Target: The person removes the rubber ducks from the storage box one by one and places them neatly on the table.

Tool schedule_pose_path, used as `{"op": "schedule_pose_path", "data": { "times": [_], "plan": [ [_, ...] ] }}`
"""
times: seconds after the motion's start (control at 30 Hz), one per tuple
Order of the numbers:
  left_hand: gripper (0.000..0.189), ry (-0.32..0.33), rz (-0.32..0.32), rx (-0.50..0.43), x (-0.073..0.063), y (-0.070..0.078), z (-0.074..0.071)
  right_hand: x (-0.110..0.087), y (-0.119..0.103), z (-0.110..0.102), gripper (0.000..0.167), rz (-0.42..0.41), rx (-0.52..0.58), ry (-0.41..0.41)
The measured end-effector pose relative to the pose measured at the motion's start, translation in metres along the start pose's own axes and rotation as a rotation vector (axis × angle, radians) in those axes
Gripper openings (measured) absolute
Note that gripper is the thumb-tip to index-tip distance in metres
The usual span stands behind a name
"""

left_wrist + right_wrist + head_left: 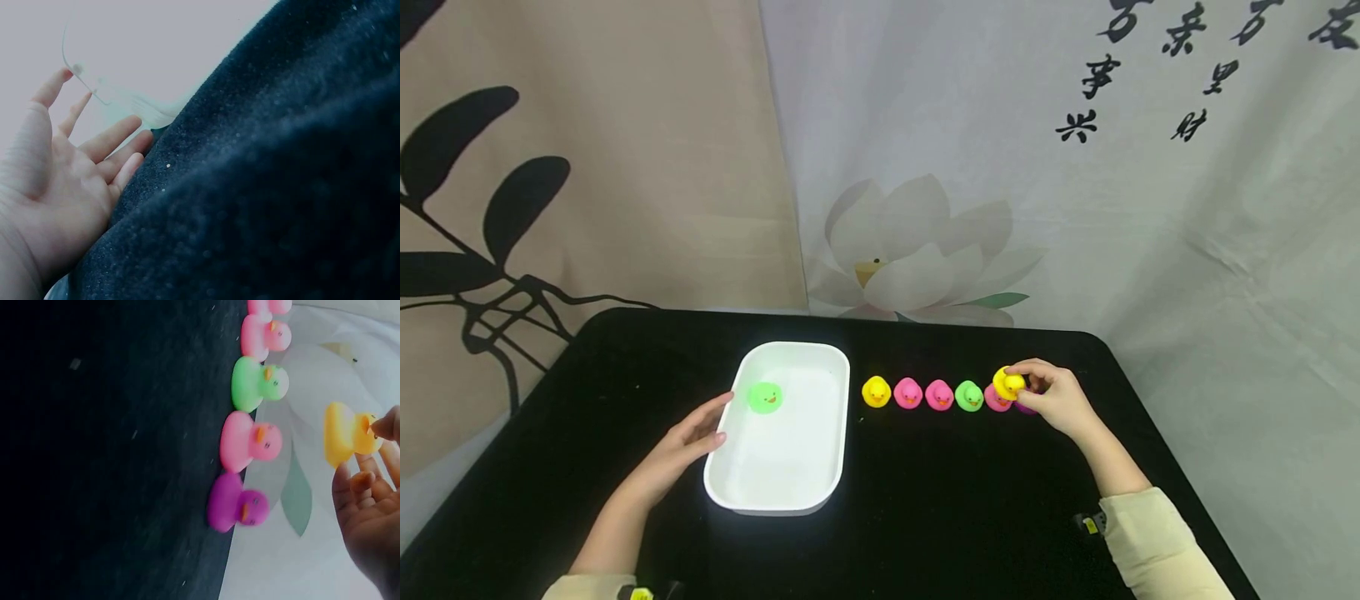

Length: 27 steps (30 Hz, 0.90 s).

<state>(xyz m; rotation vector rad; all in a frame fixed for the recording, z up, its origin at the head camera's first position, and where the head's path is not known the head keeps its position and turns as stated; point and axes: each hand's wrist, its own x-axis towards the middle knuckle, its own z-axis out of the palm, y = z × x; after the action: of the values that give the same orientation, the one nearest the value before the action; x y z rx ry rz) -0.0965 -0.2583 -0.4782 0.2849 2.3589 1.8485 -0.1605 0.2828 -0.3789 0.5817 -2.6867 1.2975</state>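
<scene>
My right hand (1060, 398) pinches a yellow rubber duck (1008, 383) between thumb and fingers, raised above the table. In the right wrist view that yellow duck (347, 434) hangs apart from the row. Below it the right end of the row holds a pink duck (237, 442) and a purple duck (228, 503), the purple one mostly hidden by the hand in the head view. With fingers spread, my left hand (681, 448) touches the left side of a white tray (782, 475). Inside the tray, toward its upper left, is a green duck (765, 398).
The row continues leftward with a green duck (969, 396), two pink ducks (939, 395) and a yellow duck (876, 392) beside the tray. Black cloth covers the table (925, 525). A printed curtain (917, 125) hangs behind its far edge.
</scene>
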Motion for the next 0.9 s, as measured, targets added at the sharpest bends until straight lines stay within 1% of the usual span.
{"op": "schedule_pose_path", "data": {
  "times": [0.2,0.27,0.57,0.9],
  "plan": [
    [0.056,-0.002,0.004,-0.002,0.001,0.0,0.0,0.002,0.042,-0.005,0.027,0.047,-0.043,0.021],
    [0.057,-0.002,0.007,-0.002,0.001,0.0,0.0,0.003,0.049,-0.008,0.027,0.062,-0.045,0.024],
    [0.057,-0.003,0.014,-0.006,0.0,-0.001,-0.001,-0.001,0.063,-0.018,0.027,0.118,-0.018,0.037],
    [0.057,-0.002,0.008,-0.006,0.0,-0.002,-0.001,-0.009,0.082,-0.027,0.027,0.17,-0.047,0.083]
  ]
}}
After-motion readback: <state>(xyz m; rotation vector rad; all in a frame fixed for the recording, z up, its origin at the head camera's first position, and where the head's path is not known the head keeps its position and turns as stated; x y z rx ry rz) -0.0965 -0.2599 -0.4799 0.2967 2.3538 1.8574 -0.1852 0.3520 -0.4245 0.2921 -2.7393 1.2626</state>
